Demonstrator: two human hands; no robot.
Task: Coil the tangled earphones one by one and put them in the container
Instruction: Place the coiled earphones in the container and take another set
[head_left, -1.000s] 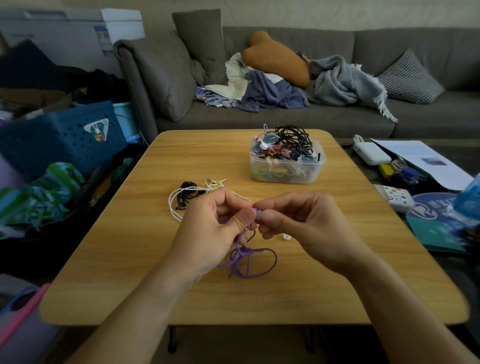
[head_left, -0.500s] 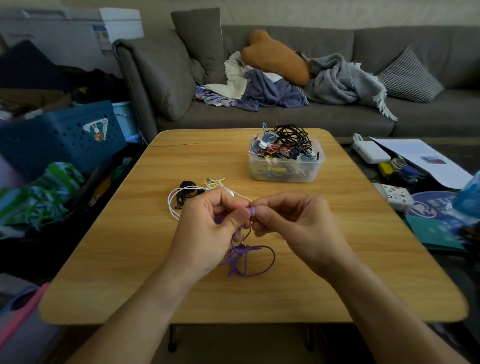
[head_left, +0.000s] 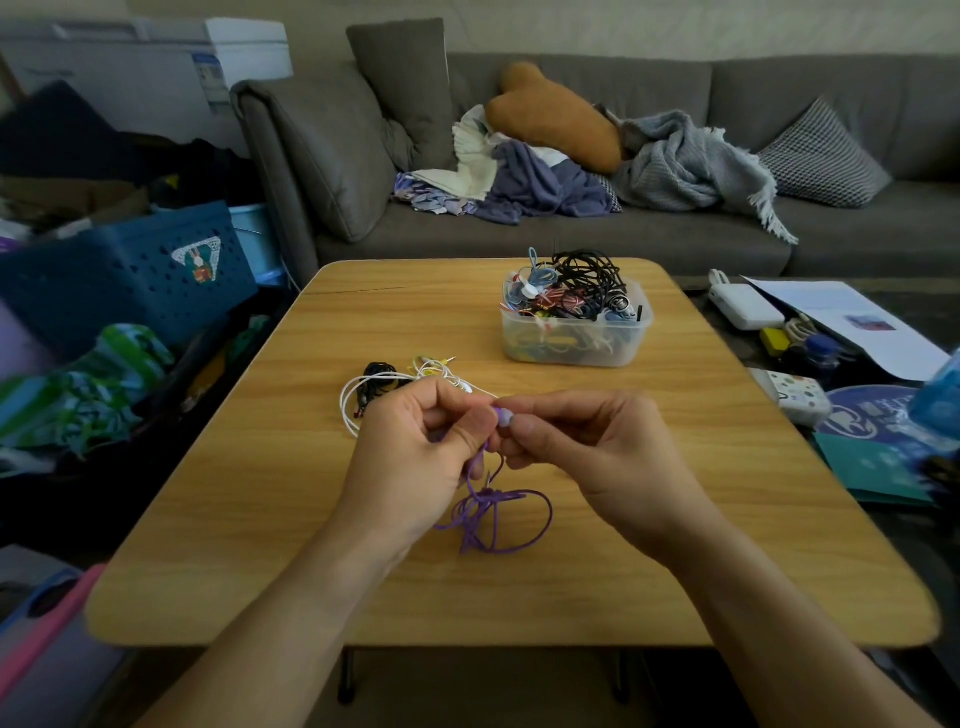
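We see both hands raised just above the middle of the wooden tabletop (head_left: 675, 467), meeting over a purple earphone (head_left: 491, 512). The left hand (head_left: 415, 452) has its fingers curled, thumb and forefinger pinching the cord near its top. The right hand (head_left: 587, 447) pinches the purple earbud (head_left: 503, 417) between thumb and fingertips, the other fingers curled in behind. The bud sits at the top of the cord, right where the two hands touch, and seems to face away from us, though it is too small to be sure.

From the pinch the purple cord hangs almost straight down, so its long axis runs from the hands toward us. Lower down it gathers into a knot and spreads into a loose loop lying on the tabletop between the wrists, the loop bulging to the right.

Just beyond the left hand lies a tangle of white, black and yellow earphones (head_left: 384, 379), partly hidden by the knuckles. Farther back, right of centre, stands the clear plastic container (head_left: 571, 343), heaped with coiled cords. Behind the tabletop runs a grey sofa (head_left: 675, 239).
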